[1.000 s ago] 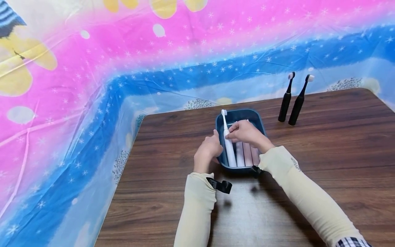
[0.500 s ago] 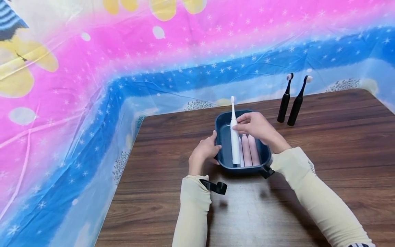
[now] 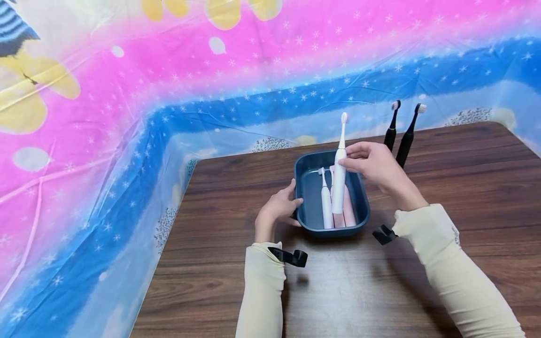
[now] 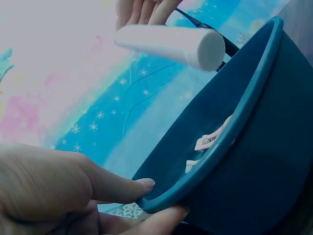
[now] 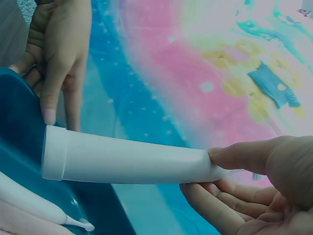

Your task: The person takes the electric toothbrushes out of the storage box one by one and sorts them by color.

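My right hand [image 3: 382,169] pinches a white electric toothbrush [image 3: 339,183] between thumb and fingers, upright with its head at the top. It hangs above the dark blue plastic box [image 3: 310,197]. My left hand [image 3: 276,206] grips the left rim of that box, thumb over the edge and fingers outside, clearly seen in the left wrist view [image 4: 73,188]. Inside the box a white toothbrush [image 3: 326,209] and pink toothbrushes [image 3: 349,211] lie side by side. The held brush partly covers the pink ones.
Two black electric toothbrushes [image 3: 407,143] stand upright on the wooden table [image 3: 473,188] behind my right hand, which partly hides them. A colourful patterned cloth [image 3: 253,70] hangs behind the table. Black wrist cameras [image 3: 291,257] stick out from both cream sleeves.
My right hand has lifted the white toothbrush from the left side of the box and carried it up and to the right. The left hand has stayed on the box rim.
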{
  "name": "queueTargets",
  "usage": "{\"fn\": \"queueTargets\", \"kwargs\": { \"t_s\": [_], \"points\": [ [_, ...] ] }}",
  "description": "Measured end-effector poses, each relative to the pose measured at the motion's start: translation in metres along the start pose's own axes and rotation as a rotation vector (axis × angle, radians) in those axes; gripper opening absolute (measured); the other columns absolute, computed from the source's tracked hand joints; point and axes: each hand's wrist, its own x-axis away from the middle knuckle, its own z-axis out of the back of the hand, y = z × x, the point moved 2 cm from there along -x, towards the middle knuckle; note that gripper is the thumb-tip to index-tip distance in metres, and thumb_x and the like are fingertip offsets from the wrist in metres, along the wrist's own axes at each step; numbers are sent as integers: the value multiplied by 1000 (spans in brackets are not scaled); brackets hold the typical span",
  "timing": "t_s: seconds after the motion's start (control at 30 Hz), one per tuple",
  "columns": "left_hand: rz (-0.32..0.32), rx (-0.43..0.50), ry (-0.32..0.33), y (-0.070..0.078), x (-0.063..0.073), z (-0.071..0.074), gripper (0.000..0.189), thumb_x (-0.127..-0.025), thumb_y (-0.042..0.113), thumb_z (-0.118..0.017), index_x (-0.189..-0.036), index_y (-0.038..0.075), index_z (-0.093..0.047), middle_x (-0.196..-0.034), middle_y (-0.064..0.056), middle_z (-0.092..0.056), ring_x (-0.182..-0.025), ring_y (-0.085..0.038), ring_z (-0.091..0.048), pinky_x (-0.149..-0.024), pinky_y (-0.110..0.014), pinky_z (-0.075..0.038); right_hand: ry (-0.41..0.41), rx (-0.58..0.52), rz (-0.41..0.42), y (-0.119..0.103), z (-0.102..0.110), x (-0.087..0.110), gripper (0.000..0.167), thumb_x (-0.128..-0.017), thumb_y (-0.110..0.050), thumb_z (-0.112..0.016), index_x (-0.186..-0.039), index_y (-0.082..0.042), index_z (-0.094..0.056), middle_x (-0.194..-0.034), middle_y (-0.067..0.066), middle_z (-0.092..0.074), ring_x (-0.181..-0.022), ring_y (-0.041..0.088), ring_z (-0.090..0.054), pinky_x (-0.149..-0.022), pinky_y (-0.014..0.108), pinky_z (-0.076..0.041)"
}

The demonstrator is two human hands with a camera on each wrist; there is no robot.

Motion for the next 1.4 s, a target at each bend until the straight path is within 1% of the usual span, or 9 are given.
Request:
{"fn": "queueTargets", "kwargs": {
  "t_s": [0.1, 0.23, 0.33, 0.47, 0.67, 0.77, 1.0, 1.13, 1.4],
  "points": [
    [8, 12, 1, -1, 0, 0, 65, -101, 26, -48, -155, 30, -10, -159, -13, -19, -64, -19, -68, -77, -47, -58, 35, -4, 7, 0, 9, 4, 41, -90, -30, -67, -122, -6, -60, -117, 16, -64, -99, 22, -63, -86, 36, -56],
    [16, 27, 3, -2, 0, 1, 65, -101, 27, -48, -154, 32, -11, -159, -12, -17, -65, -20, -68, -78, -47, -58, 72, -23, 16, -1, 21, 7, 44, -90, -33, -67, -123, -5, -60, -117, 16, -63, -95, 17, -63, -76, 19, -54],
    [20, 33, 4, -2, -1, 1, 65, -101, 27, -48, -154, 33, -11, -159, -12, -18, -64, -19, -68, -79, -47, -58, 90, -53, 19, -1, 29, 9, 46, -90, -32, -67, -124, -2, -59, -116, 16, -62, -90, 8, -64, -72, 15, -54],
    [24, 36, 4, -3, -1, 1, 64, -101, 28, -48, -154, 34, -11, -159, -12, -18, -63, -20, -69, -79, -47, -58, 110, -88, 27, 0, 38, 11, 47, -90, -30, -67, -124, 0, -57, -110, 10, -63, -83, -1, -65, -70, 16, -56],
    [33, 46, -7, -4, -2, 1, 65, -101, 28, -48, -154, 35, -11, -159, -12, -17, -64, -20, -69, -80, -47, -58, 130, -106, 23, 6, 47, 12, 50, -89, -31, -68, -125, 1, -56, -101, -3, -63, -81, -2, -65, -71, 17, -57],
    [36, 47, -10, -4, -1, 1, 65, -101, 29, -48, -154, 35, -11, -159, -12, -17, -64, -21, -69, -80, -47, -58, 137, -94, 20, 10, 51, 12, 53, -89, -33, -68, -128, 1, -55, -100, -5, -63, -80, -2, -66, -72, 16, -56],
    [37, 43, -15, -5, -1, 0, 66, -101, 30, -49, -154, 35, -10, -160, -11, -16, -64, -20, -68, -79, -47, -58, 163, -72, 14, 19, 60, 11, 52, -88, -33, -69, -126, 1, -55, -89, -18, -61, -80, -3, -64, -70, 14, -55],
    [34, 50, -17, -6, -2, 0, 66, -100, 29, -49, -154, 35, -10, -160, -11, -16, -64, -20, -68, -79, -47, -58, 186, -47, 1, 23, 65, 12, 52, -88, -35, -69, -124, 0, -57, -87, -20, -61, -80, -1, -63, -67, 15, -53],
    [36, 45, -18, -5, -3, 0, 66, -101, 30, -49, -154, 35, -10, -160, -11, -16, -64, -20, -68, -78, -46, -58, 261, 15, 5, 31, 70, 11, 50, -87, -35, -69, -121, 0, -59, -82, -25, -59, -76, -6, -58, -63, 14, -51]
  ]
}}
